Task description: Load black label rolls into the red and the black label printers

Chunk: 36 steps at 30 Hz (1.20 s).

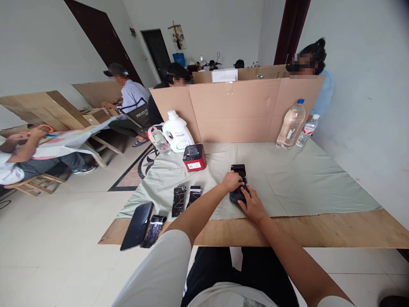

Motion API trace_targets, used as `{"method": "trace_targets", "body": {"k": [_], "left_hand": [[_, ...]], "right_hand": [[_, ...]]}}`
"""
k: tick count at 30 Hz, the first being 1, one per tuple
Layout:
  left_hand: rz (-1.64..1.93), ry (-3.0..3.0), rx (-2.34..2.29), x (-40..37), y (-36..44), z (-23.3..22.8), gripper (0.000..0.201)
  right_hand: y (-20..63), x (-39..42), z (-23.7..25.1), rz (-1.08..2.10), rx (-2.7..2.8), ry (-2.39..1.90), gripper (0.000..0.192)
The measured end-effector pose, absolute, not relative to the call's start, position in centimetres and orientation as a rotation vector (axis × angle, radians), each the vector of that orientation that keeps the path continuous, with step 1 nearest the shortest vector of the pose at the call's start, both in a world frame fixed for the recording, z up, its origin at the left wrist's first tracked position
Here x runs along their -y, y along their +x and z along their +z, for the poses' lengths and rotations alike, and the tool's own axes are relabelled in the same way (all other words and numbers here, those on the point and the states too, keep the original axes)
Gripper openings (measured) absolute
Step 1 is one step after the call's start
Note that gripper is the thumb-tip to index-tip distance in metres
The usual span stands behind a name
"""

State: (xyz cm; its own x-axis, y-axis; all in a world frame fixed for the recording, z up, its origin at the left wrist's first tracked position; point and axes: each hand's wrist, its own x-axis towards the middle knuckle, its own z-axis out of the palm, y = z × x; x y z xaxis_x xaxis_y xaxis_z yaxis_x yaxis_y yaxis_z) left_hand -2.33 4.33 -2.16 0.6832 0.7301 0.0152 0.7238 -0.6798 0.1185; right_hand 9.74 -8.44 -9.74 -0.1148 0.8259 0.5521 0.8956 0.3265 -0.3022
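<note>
A black handheld device (238,167) with a raised lid, possibly a portable printer, lies on the cloth in front of me. My left hand (232,181) reaches over it from the left, fingers curled down into its middle; what they pinch is hidden. Against its lower right side my right hand (254,207) is closed, thumb near the bottom edge and fingers over the body. Left of my left forearm lie dark patterned strips with rolled ends: one strip (179,200), a second strip (194,194) and a third strip (153,232) beside a dark phone or tablet (136,226).
A red and black box (194,157) stands behind the strips. Further back are a white jug (179,132), a pink-handled bottle (161,143), a large water bottle (290,125) and a small bottle (308,130). A cardboard screen (234,113) closes the table's far side. Other people sit beyond.
</note>
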Motion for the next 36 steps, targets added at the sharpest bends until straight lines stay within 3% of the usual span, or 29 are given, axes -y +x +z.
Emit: {"method": "trace_targets", "body": {"k": [9,13,15,20,26,36], "left_hand": [[0.204,2.707,-1.285,-3.9,-1.8,-0.8,0.011],[0.736,2.508,-1.418,-4.8,-2.7,0.1,0.029],[0.8,2.385,-1.423,-5.3,-3.3,0.2,0.039],[0.756,2.301,-1.158,-4.2,-4.7,-0.8,0.038],[0.668,2.621,-0.969,0.1,-6.1,-2.4,0.029],[0.332,2.885,-1.152,3.3,-6.2,-1.3,0.054]], "right_hand": [[9.7,8.5,-9.5,-0.146,1.96,-1.514,0.052],[9.8,8.6,-9.5,-0.138,1.964,-1.519,0.052],[9.8,8.6,-9.4,-0.137,1.962,-1.512,0.052],[9.7,8.7,-9.4,-0.145,1.952,-1.503,0.051],[9.7,8.7,-9.4,-0.166,1.937,-1.515,0.051],[9.8,8.4,-9.0,-0.181,1.943,-1.493,0.069]]}}
